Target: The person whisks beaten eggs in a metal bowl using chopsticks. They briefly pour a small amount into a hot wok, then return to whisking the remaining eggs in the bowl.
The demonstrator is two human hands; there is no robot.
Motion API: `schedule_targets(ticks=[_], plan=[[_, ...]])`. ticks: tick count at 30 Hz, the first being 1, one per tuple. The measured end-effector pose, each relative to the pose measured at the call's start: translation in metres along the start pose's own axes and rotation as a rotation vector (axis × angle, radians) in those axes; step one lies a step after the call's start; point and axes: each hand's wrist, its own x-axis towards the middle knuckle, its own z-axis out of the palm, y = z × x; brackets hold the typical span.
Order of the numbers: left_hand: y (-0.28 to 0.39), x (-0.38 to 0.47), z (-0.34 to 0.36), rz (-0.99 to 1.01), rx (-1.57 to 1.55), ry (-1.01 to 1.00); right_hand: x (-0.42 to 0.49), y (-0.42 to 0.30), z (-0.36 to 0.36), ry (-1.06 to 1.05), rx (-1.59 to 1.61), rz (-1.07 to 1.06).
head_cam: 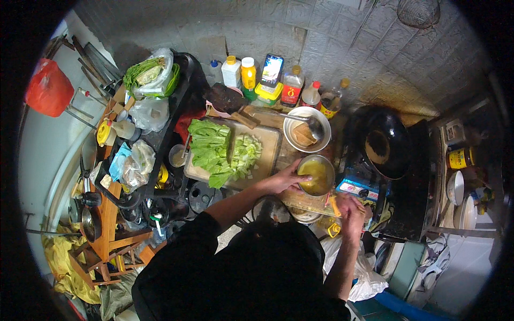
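My left hand (pixel 287 179) grips a round bowl (pixel 332 176) of yellow liquid, thumb over its rim. The liquid looks like beaten egg, though I cannot be sure. My right hand (pixel 348 208) is blurred, in front of the gas stove's blue panel (pixel 357 188). An orange object (pixel 334 205) lies right by its fingers; whether the hand holds anything is unclear. Beyond the bowl stands a white basin (pixel 288 138) with a ladle (pixel 316 127) and a brown piece of food (pixel 303 134). A black wok (pixel 387 150) sits on the stove, some brown residue or liquid at its bottom.
On a cutting board (pixel 271 148) lie leafy greens (pixel 209 148), chopped pale pieces (pixel 245 154) and a cleaver with a wooden handle (pixel 244 120). Sauce bottles (pixel 292 88) and a lit phone (pixel 272 70) line the wall. Bagged vegetables (pixel 148 76) are at left; bowls (pixel 455 187) at right.
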Motion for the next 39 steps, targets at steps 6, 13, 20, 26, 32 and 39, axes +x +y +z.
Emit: schedule_targets(ticks=[6,13,20,26,32,39], plan=[[0.0,0.0,-0.001,-0.03,0.005,0.002,0.002,0.003,-0.002,-0.078,0.09,0.163],[-0.002,0.003,-0.002,0.018,-0.018,-0.01,0.003,0.008,-0.003,-0.026,0.024,-0.029],[0.0,0.003,-0.003,0.003,0.0,0.001,0.001,0.005,0.003,0.01,0.187,0.135],[0.004,0.0,-0.001,-0.007,0.028,0.015,0.002,0.002,0.001,-0.056,0.17,0.075],[0.002,0.001,-0.001,0.001,-0.011,0.01,0.007,0.009,-0.007,0.024,0.172,0.132],[-0.002,0.005,-0.008,-0.025,-0.003,-0.015,0.01,0.014,-0.005,-0.129,0.144,0.179]])
